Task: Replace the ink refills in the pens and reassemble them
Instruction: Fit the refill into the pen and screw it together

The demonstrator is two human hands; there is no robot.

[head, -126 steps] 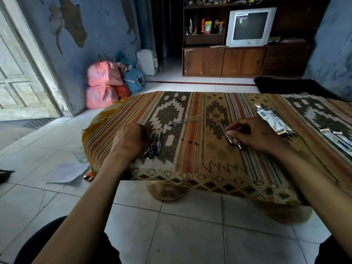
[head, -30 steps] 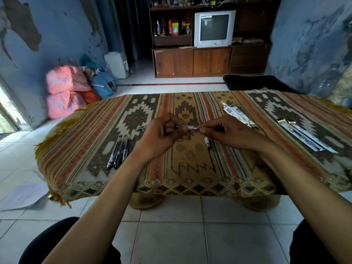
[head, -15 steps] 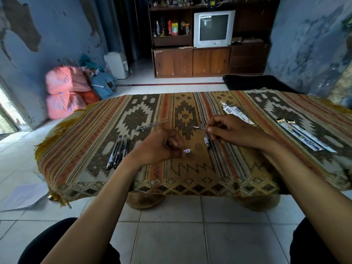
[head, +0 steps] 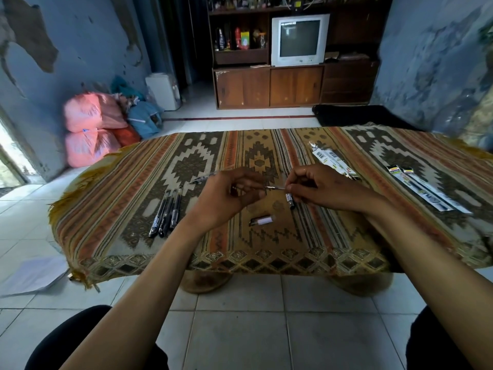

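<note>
Refill [head: 274,187] pinched between left hand [head: 226,196] and right hand [head: 320,189] grips, above patterned cloth [head: 133,209].

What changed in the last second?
The left hand let go of the small white piece, now lying on the cloth, then rose back to the thin refill pinched by the right hand. The black pens and packets stayed put.

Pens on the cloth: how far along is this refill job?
Early. One pen is apart: its clear piece and cap lie loose on the cloth. Both hands, left and right, pinch a thin refill. Three black pens and the refill packs lie waiting.
</note>
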